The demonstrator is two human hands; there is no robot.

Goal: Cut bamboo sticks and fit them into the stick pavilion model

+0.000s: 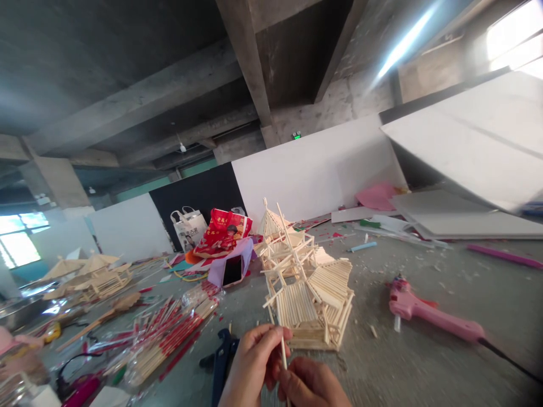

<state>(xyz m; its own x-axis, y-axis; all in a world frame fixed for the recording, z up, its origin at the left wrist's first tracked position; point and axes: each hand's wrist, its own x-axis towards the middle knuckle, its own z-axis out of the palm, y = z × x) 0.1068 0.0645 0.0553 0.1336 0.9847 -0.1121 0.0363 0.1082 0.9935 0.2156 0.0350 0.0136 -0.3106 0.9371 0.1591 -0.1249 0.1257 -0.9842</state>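
Between my two hands is a thin, pale wooden stick [284, 353]. My left hand [257, 359] pinches its upper part between thumb and fingers. Lower down, the fingers of my right hand [311, 383] close on the same stick. Just beyond my hands stands a model pavilion [303, 282] built of wooden sticks, with slatted roof panels and a pointed top. A longer stick [291, 240] leans diagonally across it. Beside my left hand lies a dark blue tool [221, 362], partly hidden by the hand.
A pink hot glue gun [436, 319] lies at right, its cord trailing off. Bundled red-tipped sticks [173, 339] in plastic lie left. Behind are a phone [232, 271], a red bag [223, 233] and white boards [466, 212]. Another stick model [102, 280] stands far left.
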